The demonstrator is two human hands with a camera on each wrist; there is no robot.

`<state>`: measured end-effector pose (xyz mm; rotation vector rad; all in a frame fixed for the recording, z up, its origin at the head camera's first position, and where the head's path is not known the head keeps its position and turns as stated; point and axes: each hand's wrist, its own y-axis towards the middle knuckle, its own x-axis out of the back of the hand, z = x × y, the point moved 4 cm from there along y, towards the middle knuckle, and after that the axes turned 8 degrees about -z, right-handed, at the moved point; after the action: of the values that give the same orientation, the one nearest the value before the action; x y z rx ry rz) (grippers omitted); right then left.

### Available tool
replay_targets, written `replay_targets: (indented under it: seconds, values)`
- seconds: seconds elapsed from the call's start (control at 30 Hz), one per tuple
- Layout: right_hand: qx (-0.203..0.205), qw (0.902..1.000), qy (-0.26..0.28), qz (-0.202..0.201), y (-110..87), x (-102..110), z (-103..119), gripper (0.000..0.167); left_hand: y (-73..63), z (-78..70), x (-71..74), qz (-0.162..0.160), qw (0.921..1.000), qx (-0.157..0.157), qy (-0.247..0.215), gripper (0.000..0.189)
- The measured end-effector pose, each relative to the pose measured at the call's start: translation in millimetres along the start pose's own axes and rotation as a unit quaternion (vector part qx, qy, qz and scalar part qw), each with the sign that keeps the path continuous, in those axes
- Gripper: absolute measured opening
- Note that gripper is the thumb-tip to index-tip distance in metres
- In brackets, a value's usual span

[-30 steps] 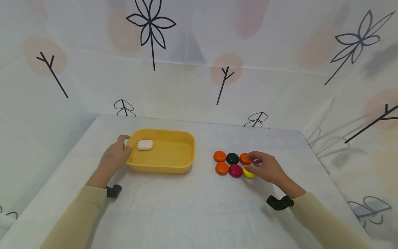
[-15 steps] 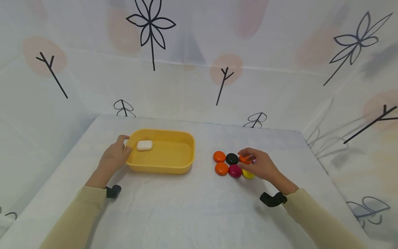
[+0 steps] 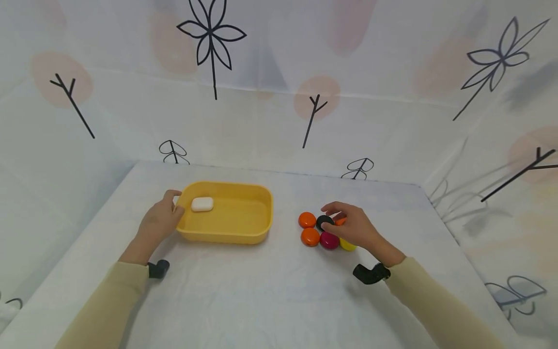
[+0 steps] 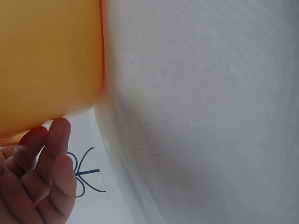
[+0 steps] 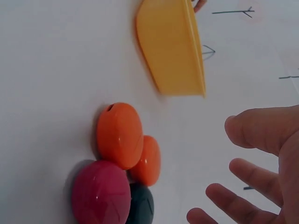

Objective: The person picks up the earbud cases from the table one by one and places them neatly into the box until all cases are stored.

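My left hand (image 3: pixel 159 219) holds the left end of a yellow plastic tray (image 3: pixel 223 238), thumb and fingers at its rim. In the left wrist view, fingertips touch the tray's wall (image 4: pixel 51 65). A small white rounded block (image 3: pixel 202 204) lies inside it. My right hand (image 3: pixel 355 227) hovers with spread, bent fingers over a cluster of glossy rounded discs. An orange disc (image 3: pixel 310 237), another orange disc (image 3: pixel 307 219), a magenta disc (image 3: pixel 329 240) and a dark disc (image 3: pixel 323 221) show plainly. The hand partly covers a yellow disc (image 3: pixel 347 245) and a third orange disc (image 3: pixel 341 221).
A white cloth covers the table (image 3: pixel 244 295), with a patterned cloth backdrop (image 3: pixel 261 121) rising behind and at both sides. Bare cloth separates the tray from the discs. A black wrist device (image 3: pixel 371 274) sits below my right hand.
My right hand has moved left across the discs, from beside the yellow one toward the dark one. A purple piece seen beneath it earlier is now hidden. The left hand and tray stay put.
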<state>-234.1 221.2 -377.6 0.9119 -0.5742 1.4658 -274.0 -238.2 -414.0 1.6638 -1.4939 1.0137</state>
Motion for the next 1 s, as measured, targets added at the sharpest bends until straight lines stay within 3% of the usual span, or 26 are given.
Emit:
replay_targets:
  seconds: [1.0]
  values:
    - [0.025,0.9969,0.073,0.014,20.6,-16,47,0.038,1.7,2.8,-1.5,-0.001,1.0000,0.001,-0.002,0.058]
